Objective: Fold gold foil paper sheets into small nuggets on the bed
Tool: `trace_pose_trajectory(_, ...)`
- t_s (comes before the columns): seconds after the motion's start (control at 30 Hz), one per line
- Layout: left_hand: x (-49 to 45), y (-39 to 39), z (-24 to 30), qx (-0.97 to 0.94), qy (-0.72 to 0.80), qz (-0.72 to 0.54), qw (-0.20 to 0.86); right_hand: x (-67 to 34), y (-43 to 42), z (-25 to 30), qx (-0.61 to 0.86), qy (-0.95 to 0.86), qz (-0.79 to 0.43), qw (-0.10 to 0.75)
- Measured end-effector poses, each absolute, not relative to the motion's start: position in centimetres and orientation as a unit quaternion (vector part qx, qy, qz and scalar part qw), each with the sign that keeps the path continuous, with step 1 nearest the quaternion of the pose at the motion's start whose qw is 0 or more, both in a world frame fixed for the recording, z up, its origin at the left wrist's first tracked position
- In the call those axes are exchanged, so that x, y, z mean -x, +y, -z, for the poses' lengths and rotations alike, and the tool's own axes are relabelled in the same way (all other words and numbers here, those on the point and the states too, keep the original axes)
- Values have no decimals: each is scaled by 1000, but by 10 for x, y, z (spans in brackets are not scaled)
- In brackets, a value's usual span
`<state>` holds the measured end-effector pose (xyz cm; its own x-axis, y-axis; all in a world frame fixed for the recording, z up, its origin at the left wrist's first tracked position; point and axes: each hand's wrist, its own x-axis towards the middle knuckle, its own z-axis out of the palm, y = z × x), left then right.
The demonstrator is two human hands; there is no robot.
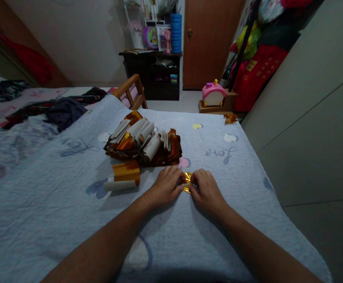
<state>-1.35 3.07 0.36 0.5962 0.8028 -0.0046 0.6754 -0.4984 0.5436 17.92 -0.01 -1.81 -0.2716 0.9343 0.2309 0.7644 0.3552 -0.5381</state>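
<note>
Gold foil paper (187, 189) sits over the blanket (248, 204) between our left hand (169, 184) and right hand (208, 190), each grip pinched closed on an edge; pulling unevenly above something so soft, we could crease or tear it.

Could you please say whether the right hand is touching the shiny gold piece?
Touching: the head view shows the right hand with its fingers on the shiny gold piece.
</note>
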Motion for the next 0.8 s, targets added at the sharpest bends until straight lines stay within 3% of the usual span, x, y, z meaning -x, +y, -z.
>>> trace_pose_trajectory(0.8,15,32,-2,-858,423,-133,258,-182,-3,5,523,-813,-171,188)
